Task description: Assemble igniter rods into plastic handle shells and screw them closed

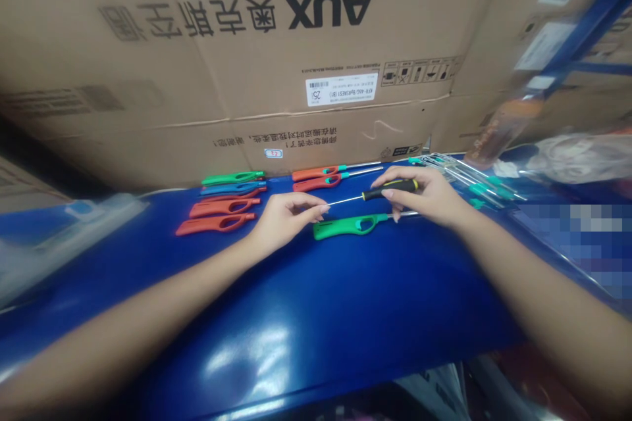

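A screwdriver [394,189] with a black and yellow handle is held level above the blue table [316,302]. My right hand [427,196] grips its handle. The fingertips of my left hand [291,216] pinch together at the tip of the shaft; anything small between them is too tiny to make out. Just below the shaft lies a green lighter [340,227] with a metal tube pointing right, partly under my right fingers. Two orange lighters [316,182] with metal tubes lie behind. Left of them is a row of orange, blue and green lighter casings [217,224].
Cardboard boxes [222,79] stand along the back edge. Several metal tubes with teal parts [476,181] lie at the right, near an orange bottle [503,131] and a clear plastic bag [582,156]. Clear plastic [64,243] lies at the far left.
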Available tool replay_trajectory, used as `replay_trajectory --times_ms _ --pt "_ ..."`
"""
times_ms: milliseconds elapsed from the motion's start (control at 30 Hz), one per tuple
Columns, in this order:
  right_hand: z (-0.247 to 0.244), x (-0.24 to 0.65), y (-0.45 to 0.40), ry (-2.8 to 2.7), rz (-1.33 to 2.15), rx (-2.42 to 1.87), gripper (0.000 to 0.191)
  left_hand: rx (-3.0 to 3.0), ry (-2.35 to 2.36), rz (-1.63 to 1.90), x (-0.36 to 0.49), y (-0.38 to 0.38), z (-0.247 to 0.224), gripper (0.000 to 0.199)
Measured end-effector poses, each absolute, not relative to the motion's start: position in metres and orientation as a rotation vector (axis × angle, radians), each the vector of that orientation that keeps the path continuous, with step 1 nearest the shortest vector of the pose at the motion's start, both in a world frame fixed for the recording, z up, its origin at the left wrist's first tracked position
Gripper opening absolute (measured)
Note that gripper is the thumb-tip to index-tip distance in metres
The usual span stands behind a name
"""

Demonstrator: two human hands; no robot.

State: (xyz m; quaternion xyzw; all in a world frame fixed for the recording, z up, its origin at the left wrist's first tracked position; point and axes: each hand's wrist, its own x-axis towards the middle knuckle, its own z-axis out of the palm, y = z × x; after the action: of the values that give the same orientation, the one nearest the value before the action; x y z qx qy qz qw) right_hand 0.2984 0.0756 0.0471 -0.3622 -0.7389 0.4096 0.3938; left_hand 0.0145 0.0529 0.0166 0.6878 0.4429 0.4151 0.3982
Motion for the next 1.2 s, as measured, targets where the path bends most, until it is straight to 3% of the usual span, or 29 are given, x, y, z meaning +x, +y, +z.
replay_trajectory --times_ms 233,500,1200 --pt "0.042 0.283 0.077 -1.357 1.239 -0.754 0.031 1.745 1.089 0.977 0.020 0.047 0.014 0.024" --pt "0.043 0.277 0.071 -1.330 1.228 -0.732 0.031 1.288 0.936 0.982 0.028 0.044 0.019 0.037" --pt "0.042 0.280 0.071 -1.431 1.124 -0.777 0.034 1.478 0.984 0.910 0.029 0.037 0.018 0.025"
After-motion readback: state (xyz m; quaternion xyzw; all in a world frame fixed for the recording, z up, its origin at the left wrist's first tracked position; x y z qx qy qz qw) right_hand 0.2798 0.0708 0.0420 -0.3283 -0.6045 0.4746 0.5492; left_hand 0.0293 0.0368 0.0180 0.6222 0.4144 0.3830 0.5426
